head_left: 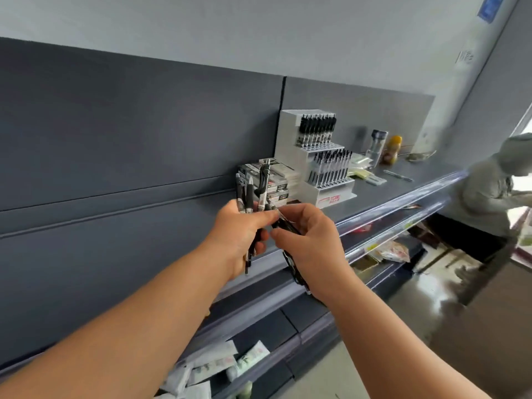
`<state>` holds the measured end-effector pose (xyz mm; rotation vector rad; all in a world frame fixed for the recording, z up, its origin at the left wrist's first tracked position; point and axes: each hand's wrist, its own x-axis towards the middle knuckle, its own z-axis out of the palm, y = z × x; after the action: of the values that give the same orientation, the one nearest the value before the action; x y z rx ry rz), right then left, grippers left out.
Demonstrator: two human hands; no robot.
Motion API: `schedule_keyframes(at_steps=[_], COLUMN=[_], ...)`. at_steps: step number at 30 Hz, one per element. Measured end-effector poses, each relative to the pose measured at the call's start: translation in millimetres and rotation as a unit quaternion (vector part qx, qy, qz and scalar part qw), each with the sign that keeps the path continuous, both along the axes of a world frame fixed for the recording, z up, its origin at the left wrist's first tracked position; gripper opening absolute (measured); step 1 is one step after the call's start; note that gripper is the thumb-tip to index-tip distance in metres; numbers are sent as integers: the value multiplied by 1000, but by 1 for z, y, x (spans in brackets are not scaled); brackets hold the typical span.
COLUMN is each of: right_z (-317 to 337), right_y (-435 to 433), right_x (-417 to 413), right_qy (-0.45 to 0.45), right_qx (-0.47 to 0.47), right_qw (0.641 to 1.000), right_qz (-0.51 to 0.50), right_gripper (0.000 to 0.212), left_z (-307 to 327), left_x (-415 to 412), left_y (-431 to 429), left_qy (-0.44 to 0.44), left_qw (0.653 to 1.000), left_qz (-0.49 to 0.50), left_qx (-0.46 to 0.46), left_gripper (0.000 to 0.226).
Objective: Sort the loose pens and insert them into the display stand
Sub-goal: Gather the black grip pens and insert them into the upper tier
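My left hand [240,234] grips a bunch of black pens [250,194], their tops sticking up above my fingers and their tips hanging below. My right hand [311,240] holds more dark pens [293,263] that run down along my palm, and its fingertips meet the left hand's thumb at one pen. Both hands hover in front of the shelf. The white stepped display stand [325,159] sits on the top shelf behind them, with a row of black pens in its upper tier and another row in its lower tier.
Pen boxes [276,180] are stacked left of the stand. A clear bottle [377,145], an amber jar [393,149], yellow-green packets and a loose pen [398,175] lie to its right. Lower shelves hold packets. A person in grey [495,185] stands at the right.
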<state>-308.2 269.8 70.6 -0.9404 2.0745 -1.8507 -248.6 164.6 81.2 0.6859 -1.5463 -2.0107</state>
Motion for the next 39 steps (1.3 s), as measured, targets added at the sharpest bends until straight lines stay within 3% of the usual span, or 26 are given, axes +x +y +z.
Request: schedule_keyframes(at_steps=[11,18,24,29,34,39], right_z=[-15,-5,18,34,55,72], right_y=[46,23,4,-10,-27,-44], right_x=[-121,-234,-312,-356,-400,-453], right_qy=[-137,-131,-99,-132,-134,-135], right_qx=[-36,7,-37,-92,-143,-190], right_qw=[989,989,993,987,977,967], right_qz=[-31,-75,-52,-2,81,101], right_gripper=[32,21,17,17,20,10], left_z=[-9,-7,12,27,37,46], left_x=[-128,-233,-302,-327,-345,-364], left_y=[24,-13,-34,-47,-60,-58], left_qy=[0,22,38,27,17,25], left_qw=[999,999,998,997,995,988], left_qz=[-45,-41,-31,-11,44,111], left_qx=[-7,-17,-43,-78,-93,-103], left_gripper=[20,20,22,24,37,28])
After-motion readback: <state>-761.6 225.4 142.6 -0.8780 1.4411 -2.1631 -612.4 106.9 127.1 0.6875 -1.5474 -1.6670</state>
